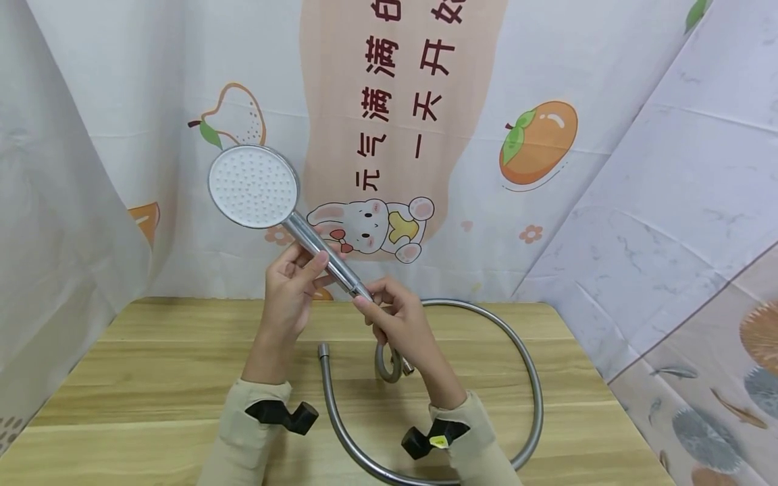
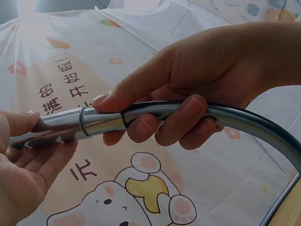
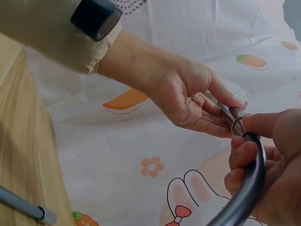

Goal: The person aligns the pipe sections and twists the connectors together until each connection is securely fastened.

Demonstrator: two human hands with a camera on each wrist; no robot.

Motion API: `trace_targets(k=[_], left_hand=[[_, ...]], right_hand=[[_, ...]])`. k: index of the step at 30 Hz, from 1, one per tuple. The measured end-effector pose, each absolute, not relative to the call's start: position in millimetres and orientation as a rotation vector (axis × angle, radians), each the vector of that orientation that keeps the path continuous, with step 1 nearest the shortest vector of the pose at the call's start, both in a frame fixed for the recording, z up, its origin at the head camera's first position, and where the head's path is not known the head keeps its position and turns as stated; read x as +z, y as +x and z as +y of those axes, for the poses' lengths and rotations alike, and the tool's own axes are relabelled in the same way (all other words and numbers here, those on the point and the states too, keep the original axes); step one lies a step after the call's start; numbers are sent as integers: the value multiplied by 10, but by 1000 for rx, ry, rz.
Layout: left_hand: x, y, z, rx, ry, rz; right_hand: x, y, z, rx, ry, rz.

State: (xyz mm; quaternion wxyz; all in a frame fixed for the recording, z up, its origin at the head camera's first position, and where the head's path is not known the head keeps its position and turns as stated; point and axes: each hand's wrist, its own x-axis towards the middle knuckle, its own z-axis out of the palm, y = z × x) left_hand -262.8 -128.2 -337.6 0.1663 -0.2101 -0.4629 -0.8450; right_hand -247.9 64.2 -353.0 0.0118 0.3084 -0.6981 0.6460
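Here, the left grip [image 1: 287, 291] pinches the shower head [image 1: 267, 196] by its handle [image 1: 306, 233] above the counter [image 1: 182, 378]; the right grip [image 1: 404, 325] curls round the hose [image 2: 254, 124]. The head view shows the whole spray face [image 1: 250, 185], which the left wrist view leaves out.

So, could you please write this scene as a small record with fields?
Left hand: grips the shower head handle
Right hand: holds a hose end against the handle
Shower head: raised, pale nozzle face visible in the head view
Hose: grey, curving widely over the table
Loose hose end: on the table
Joint tightness: cannot tell
Backdrop: printed cloth
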Motion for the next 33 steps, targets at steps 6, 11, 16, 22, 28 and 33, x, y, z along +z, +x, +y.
trace_targets(k=[6, 11, 16, 22, 28, 33], left_hand=[[-3395, -2638, -1297, -2420, -698, -1326], [-3411, -2643, -1327, -2434, -749, -1350], [-3424, -2658, -1383, -2464, -765, -1392], [-3434, -2677, -1419, -2501, -782, -1412], [-3442, -2691, -1440, -2523, -785, -1408], [-3443, -2701, -1461, -2543, -725, -1405]], right_hand=[[-3550, -2518, 669, 2234, 1046, -2130], [-3565, -2548, 696, 2338, 1070, -2163], [-3552, -2587, 733, 2409, 1067, -2271], [-3524, -2614, 781, 2438, 1051, -2341], [-3507, -2609, 789, 2467, 1013, -2322], [-3530, -2614, 749, 2444, 961, -2295]])
